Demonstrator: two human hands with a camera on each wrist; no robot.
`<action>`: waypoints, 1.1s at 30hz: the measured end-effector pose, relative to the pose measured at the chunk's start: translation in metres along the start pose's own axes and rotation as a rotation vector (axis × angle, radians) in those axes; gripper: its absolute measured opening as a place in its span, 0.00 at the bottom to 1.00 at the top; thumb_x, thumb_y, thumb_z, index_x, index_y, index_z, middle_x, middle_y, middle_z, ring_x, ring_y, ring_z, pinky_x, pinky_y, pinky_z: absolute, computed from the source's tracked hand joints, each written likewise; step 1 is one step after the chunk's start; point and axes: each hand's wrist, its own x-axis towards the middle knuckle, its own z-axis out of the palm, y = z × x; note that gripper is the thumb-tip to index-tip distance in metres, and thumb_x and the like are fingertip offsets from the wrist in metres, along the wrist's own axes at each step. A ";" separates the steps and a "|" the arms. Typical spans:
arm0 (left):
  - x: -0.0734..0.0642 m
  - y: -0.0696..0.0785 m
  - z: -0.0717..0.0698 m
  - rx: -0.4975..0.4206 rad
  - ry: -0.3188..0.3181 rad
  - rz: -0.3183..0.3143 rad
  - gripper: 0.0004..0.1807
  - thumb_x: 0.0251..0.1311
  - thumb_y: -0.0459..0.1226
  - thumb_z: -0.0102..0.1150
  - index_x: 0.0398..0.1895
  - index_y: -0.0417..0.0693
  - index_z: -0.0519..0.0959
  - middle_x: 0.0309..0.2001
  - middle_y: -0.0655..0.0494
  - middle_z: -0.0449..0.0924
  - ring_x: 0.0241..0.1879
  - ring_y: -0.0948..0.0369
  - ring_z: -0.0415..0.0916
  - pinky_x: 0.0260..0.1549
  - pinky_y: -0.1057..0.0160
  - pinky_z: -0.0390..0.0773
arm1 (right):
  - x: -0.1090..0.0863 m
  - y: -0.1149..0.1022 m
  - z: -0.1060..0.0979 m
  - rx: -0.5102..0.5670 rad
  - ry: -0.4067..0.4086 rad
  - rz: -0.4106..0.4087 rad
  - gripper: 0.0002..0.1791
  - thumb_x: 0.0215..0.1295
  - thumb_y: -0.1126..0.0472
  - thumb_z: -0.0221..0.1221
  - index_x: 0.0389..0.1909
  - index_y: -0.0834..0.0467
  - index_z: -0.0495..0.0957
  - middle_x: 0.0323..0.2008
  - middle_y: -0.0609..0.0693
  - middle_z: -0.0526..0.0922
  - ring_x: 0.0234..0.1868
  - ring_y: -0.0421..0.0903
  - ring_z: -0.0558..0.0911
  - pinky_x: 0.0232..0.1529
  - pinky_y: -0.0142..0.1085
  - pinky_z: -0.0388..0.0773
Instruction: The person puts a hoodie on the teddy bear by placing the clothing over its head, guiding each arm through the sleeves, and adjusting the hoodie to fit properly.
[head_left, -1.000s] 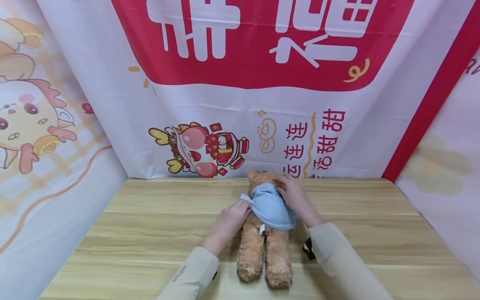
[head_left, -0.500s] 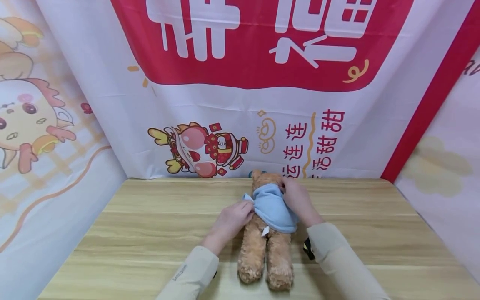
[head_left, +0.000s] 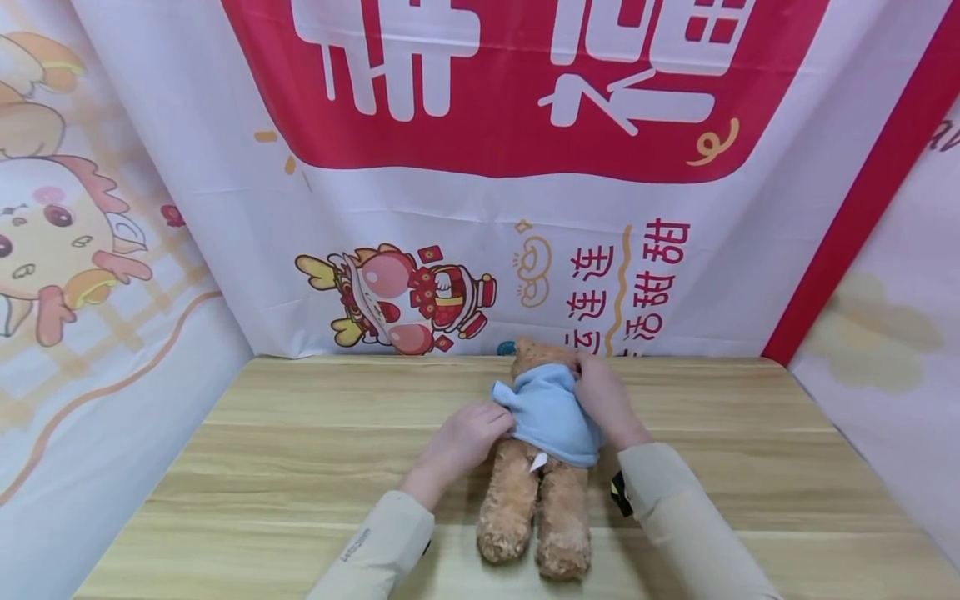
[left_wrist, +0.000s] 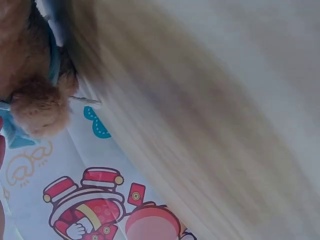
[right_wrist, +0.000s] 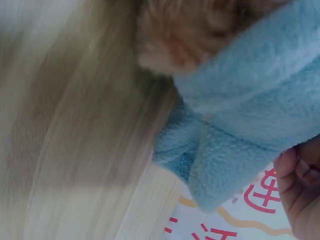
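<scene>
A brown plush teddy bear lies on the wooden table, legs toward me, head at the back edge. It wears a light blue fleece shirt, with a small white tag sticking out below the hem. My left hand pinches the shirt's left side low down, just below a sleeve that juts out. By the bear's neck, my right hand grips the shirt at the right shoulder; its curled fingers show against the fabric in the right wrist view. Only a sliver of my left hand enters the left wrist view.
The wooden table ends at a white and red printed curtain, close behind the bear's head. Printed cloth walls stand on the left and right. A small black and yellow object sits beside my right cuff.
Both hands and the bear's upper body have shifted a little to the right. The shirt's left sleeve stands out more, and its hem lies straighter.
</scene>
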 end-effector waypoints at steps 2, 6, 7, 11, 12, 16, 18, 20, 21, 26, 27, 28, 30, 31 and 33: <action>-0.002 0.000 -0.001 -0.005 -0.015 0.012 0.11 0.51 0.27 0.59 0.38 0.48 0.81 0.38 0.58 0.83 0.39 0.63 0.80 0.44 0.66 0.79 | 0.000 0.002 -0.002 0.013 0.012 0.022 0.07 0.62 0.70 0.47 0.29 0.60 0.72 0.26 0.54 0.74 0.29 0.49 0.72 0.30 0.38 0.70; -0.009 0.001 -0.004 -0.021 -0.053 -0.022 0.17 0.45 0.24 0.61 0.39 0.49 0.81 0.40 0.59 0.84 0.41 0.63 0.81 0.48 0.65 0.79 | -0.001 0.001 -0.002 0.015 0.025 0.042 0.06 0.61 0.71 0.48 0.30 0.60 0.72 0.27 0.54 0.74 0.29 0.49 0.72 0.30 0.38 0.70; -0.011 0.001 -0.004 -0.027 -0.061 -0.034 0.17 0.45 0.24 0.61 0.40 0.49 0.81 0.40 0.59 0.84 0.42 0.63 0.81 0.49 0.65 0.78 | -0.001 0.001 -0.001 0.019 0.031 0.043 0.06 0.62 0.71 0.48 0.30 0.60 0.72 0.27 0.54 0.75 0.29 0.49 0.72 0.30 0.38 0.70; -0.014 0.002 -0.004 -0.026 -0.076 -0.068 0.13 0.52 0.27 0.60 0.40 0.50 0.81 0.41 0.59 0.84 0.43 0.63 0.81 0.50 0.66 0.78 | -0.002 -0.001 0.003 0.018 0.062 0.009 0.04 0.64 0.69 0.50 0.30 0.60 0.72 0.28 0.55 0.76 0.30 0.50 0.75 0.31 0.40 0.73; -0.014 0.002 -0.004 -0.030 -0.075 -0.076 0.11 0.55 0.28 0.59 0.40 0.50 0.80 0.41 0.60 0.84 0.43 0.64 0.81 0.49 0.66 0.78 | -0.003 0.000 0.003 0.023 0.067 -0.007 0.04 0.65 0.68 0.51 0.32 0.60 0.73 0.29 0.55 0.78 0.32 0.50 0.76 0.32 0.41 0.75; -0.015 0.002 -0.002 -0.063 -0.072 -0.116 0.06 0.58 0.34 0.60 0.39 0.51 0.80 0.40 0.59 0.84 0.42 0.63 0.82 0.48 0.64 0.79 | -0.004 0.005 0.001 0.084 0.031 -0.072 0.06 0.69 0.64 0.52 0.39 0.61 0.76 0.37 0.58 0.82 0.38 0.52 0.79 0.40 0.44 0.77; -0.015 0.003 -0.003 -0.091 -0.084 -0.153 0.07 0.60 0.37 0.59 0.41 0.50 0.80 0.39 0.59 0.84 0.41 0.62 0.82 0.47 0.63 0.79 | -0.005 0.008 -0.002 0.138 -0.010 -0.085 0.08 0.70 0.63 0.51 0.43 0.61 0.77 0.40 0.59 0.82 0.40 0.51 0.80 0.40 0.44 0.77; -0.015 0.003 -0.003 -0.113 -0.103 -0.199 0.10 0.61 0.39 0.56 0.45 0.49 0.79 0.40 0.58 0.85 0.41 0.61 0.82 0.47 0.61 0.80 | -0.008 0.011 -0.006 0.189 -0.053 -0.092 0.10 0.71 0.62 0.50 0.46 0.61 0.76 0.42 0.59 0.81 0.41 0.51 0.79 0.40 0.43 0.77; -0.015 0.004 -0.004 -0.124 -0.114 -0.221 0.12 0.62 0.40 0.55 0.47 0.49 0.78 0.41 0.57 0.85 0.41 0.60 0.83 0.46 0.61 0.80 | -0.010 0.012 -0.008 0.205 -0.068 -0.102 0.11 0.70 0.62 0.51 0.48 0.62 0.76 0.43 0.59 0.81 0.41 0.52 0.80 0.41 0.43 0.78; -0.014 0.003 -0.008 -0.155 -0.169 -0.302 0.20 0.66 0.45 0.52 0.57 0.49 0.75 0.45 0.55 0.86 0.41 0.59 0.83 0.46 0.60 0.80 | -0.022 0.022 -0.013 0.246 -0.108 -0.187 0.12 0.68 0.64 0.54 0.49 0.64 0.75 0.44 0.60 0.81 0.44 0.54 0.81 0.45 0.44 0.80; -0.014 0.003 -0.009 -0.155 -0.185 -0.315 0.21 0.67 0.46 0.51 0.59 0.49 0.74 0.46 0.55 0.85 0.42 0.59 0.83 0.46 0.60 0.80 | -0.026 0.024 -0.013 0.241 -0.111 -0.210 0.12 0.68 0.64 0.54 0.48 0.65 0.76 0.44 0.60 0.82 0.44 0.54 0.81 0.45 0.44 0.80; -0.014 0.002 -0.009 -0.154 -0.199 -0.326 0.22 0.67 0.47 0.50 0.60 0.50 0.74 0.47 0.54 0.85 0.42 0.59 0.83 0.46 0.60 0.80 | -0.029 0.026 -0.014 0.240 -0.113 -0.229 0.11 0.67 0.63 0.55 0.46 0.65 0.76 0.43 0.60 0.82 0.44 0.53 0.81 0.44 0.43 0.80; -0.014 0.002 -0.010 -0.163 -0.228 -0.350 0.23 0.69 0.49 0.48 0.63 0.51 0.72 0.46 0.54 0.85 0.42 0.59 0.83 0.46 0.59 0.80 | -0.035 0.029 -0.014 0.243 -0.123 -0.265 0.11 0.67 0.62 0.56 0.45 0.64 0.77 0.42 0.58 0.82 0.44 0.52 0.81 0.44 0.42 0.81; -0.014 0.002 -0.010 -0.171 -0.244 -0.365 0.24 0.69 0.50 0.46 0.64 0.52 0.70 0.45 0.54 0.86 0.42 0.59 0.83 0.46 0.59 0.80 | -0.038 0.031 -0.014 0.243 -0.130 -0.283 0.11 0.67 0.62 0.56 0.45 0.64 0.78 0.42 0.57 0.83 0.44 0.52 0.81 0.45 0.42 0.80; -0.013 0.002 -0.011 -0.185 -0.271 -0.392 0.26 0.70 0.52 0.44 0.67 0.53 0.68 0.44 0.54 0.86 0.42 0.59 0.83 0.47 0.58 0.79 | -0.044 0.034 -0.014 0.225 -0.149 -0.318 0.13 0.67 0.59 0.56 0.46 0.63 0.78 0.44 0.57 0.83 0.46 0.52 0.81 0.47 0.43 0.80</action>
